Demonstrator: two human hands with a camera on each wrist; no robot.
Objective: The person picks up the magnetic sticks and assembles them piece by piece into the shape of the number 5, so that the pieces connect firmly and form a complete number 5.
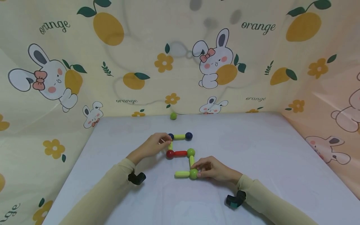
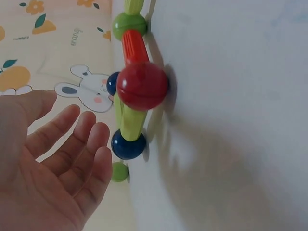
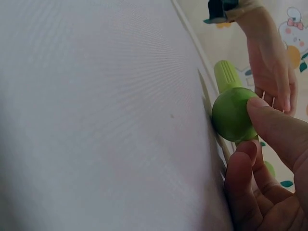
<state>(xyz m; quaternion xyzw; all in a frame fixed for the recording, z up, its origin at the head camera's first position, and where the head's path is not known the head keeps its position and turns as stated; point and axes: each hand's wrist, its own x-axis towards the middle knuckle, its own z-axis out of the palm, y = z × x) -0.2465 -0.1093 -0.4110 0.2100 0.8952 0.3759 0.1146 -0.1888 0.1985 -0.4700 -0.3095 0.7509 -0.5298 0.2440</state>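
On the table lies an S-shaped chain of balls and sticks. My right hand [image 1: 215, 170] pinches the green ball [image 3: 232, 114] at its near right corner, thumb on its side. From that ball a yellow-green stick [image 1: 182, 174] points left with a bare end; another leads back to a second green ball [image 1: 191, 152]. A red stick [image 1: 180, 153] joins it to a red ball [image 1: 170, 154]. Beyond are more yellow-green sticks and two navy balls [image 1: 189, 136]. My left hand [image 2: 62, 159], fingers loosely bent, is beside the red ball and left navy ball, holding nothing.
A loose green ball [image 1: 173, 116] stands at the table's back edge, by the printed cloth backdrop [image 1: 180, 84]. The white tabletop [image 1: 253, 143] surrounds the chain. Black wrist devices [image 1: 236, 199] sit on both sleeves.
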